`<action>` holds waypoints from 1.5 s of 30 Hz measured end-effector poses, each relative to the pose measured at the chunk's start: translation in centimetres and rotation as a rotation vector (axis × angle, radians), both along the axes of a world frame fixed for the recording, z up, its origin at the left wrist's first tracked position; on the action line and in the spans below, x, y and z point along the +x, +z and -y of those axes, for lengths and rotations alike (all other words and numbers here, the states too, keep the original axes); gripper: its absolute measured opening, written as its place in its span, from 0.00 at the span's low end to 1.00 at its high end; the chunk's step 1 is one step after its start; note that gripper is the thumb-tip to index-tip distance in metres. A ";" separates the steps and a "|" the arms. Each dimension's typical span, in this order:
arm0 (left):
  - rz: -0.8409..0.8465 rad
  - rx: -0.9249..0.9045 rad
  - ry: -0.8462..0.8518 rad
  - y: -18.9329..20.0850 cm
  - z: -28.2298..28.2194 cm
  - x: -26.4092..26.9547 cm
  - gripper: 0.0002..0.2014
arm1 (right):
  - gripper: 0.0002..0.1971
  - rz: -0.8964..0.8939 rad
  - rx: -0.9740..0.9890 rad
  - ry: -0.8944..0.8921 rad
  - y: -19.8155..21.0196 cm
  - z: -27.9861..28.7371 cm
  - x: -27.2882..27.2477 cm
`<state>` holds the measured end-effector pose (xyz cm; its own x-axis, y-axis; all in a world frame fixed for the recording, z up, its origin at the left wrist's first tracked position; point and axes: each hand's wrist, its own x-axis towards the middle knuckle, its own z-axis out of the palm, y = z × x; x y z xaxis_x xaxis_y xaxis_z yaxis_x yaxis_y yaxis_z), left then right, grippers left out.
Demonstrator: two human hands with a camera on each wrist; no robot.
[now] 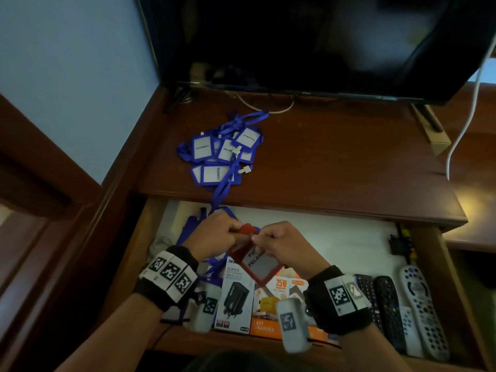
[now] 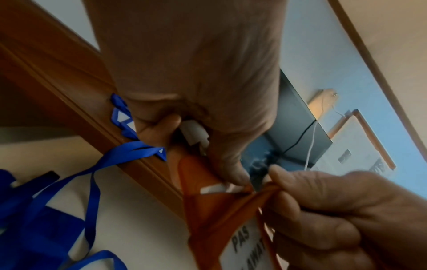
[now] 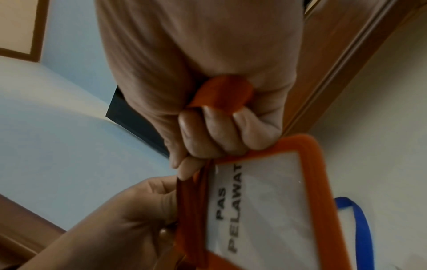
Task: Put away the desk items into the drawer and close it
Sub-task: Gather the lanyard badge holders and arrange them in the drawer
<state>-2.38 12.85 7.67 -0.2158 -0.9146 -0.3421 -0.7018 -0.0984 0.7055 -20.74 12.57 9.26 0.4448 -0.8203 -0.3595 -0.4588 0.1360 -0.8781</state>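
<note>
Both forearms are stretched forward, wrists close together. The left hand (image 1: 214,234) is curled tight with thumb and fingertips pinched together, and the right hand (image 1: 279,244) is balled up, fingers (image 3: 215,133) folded into the palm.

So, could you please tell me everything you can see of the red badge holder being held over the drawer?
The red badge holder is a soft-looking red frame around a clear window showing a white card printed "PAS PELAWAT". It hangs tilted, corner down, above the open drawer. The right hand pinches its top edge and red strap; the left hand grips the strap end with its white clip.
</note>
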 end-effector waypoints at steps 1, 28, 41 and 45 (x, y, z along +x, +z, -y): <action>-0.020 0.029 -0.021 0.2 0.0 0.2 0.14 | 0.17 0.012 -0.003 0.009 0.1 0.0 -0.1; -1.068 0.055 0.408 -0.6 -4.1 5.2 0.32 | 0.17 0.674 0.415 -0.125 -1.9 1.1 4.4; -1.163 -0.008 0.643 -2.1 -7.2 6.6 0.26 | 0.30 0.796 0.661 -0.058 -4.4 -1.1 9.8; -1.137 0.010 0.727 -2.7 -7.9 7.9 0.28 | 0.19 0.728 0.719 -0.112 -5.2 -1.8 11.5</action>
